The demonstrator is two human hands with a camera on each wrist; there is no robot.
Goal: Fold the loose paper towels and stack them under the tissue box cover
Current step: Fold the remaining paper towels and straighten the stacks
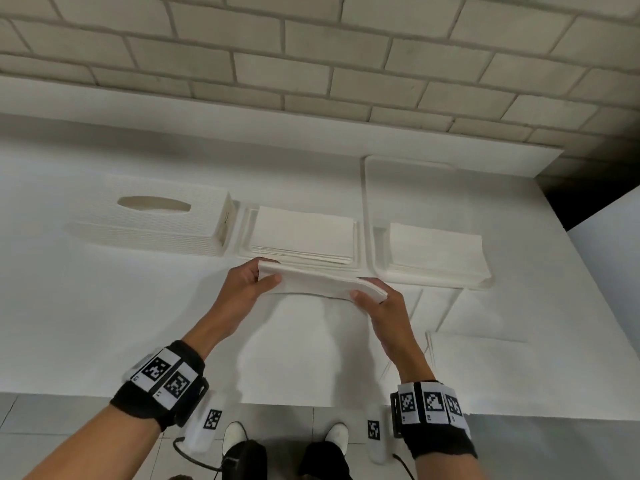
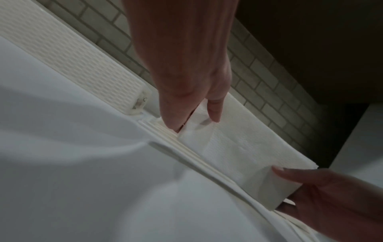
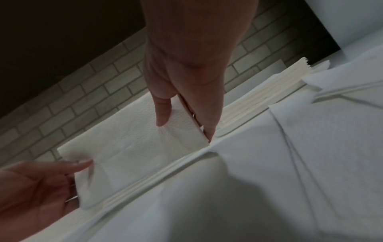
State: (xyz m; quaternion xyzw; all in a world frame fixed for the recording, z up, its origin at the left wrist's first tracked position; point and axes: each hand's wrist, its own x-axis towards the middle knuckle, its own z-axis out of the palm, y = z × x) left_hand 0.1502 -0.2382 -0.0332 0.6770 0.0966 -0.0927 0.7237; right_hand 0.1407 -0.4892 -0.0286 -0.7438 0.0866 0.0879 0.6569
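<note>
Nearest, both wrists wear black bands with printed marker tags [image 1: 162, 375], and past them the hands meet over the white desk [image 1: 104, 306]. The left hand [image 1: 247, 289] pinches the left end of a folded paper towel [image 1: 318, 280], thumb on the near face and fingers behind; the right hand [image 1: 377, 301] pinches the right end the same way. The left wrist view shows the left hand [image 2: 186, 78] with its thumb pressed on the folded paper towel [image 2: 238, 147] and the right hand [image 2: 331, 196] cupping the far end. The right wrist view mirrors this: the right hand [image 3: 186, 73] clamps one end of the folded paper towel [image 3: 134, 147] and the left hand [image 3: 35, 185] the other. The towel is held lifted off the desk, sagging slightly toward the right.

To the right of the right hand, loose paper towels [image 1: 478, 344] lie flat and overlapping on the desk.

Just beyond the hands sits a neat stack of folded towels [image 1: 304, 237] on a shallow base [image 1: 242, 233]. Left of that stack, beyond the left hand, stands the tissue box cover [image 1: 156, 223], textured white with an oval slot on top. Beyond the right hand a second pile of towels [image 1: 436, 251] rests in a white tray [image 1: 367, 188].

Farthest off, a pale brick wall [image 1: 311, 64] runs behind the desk.
</note>
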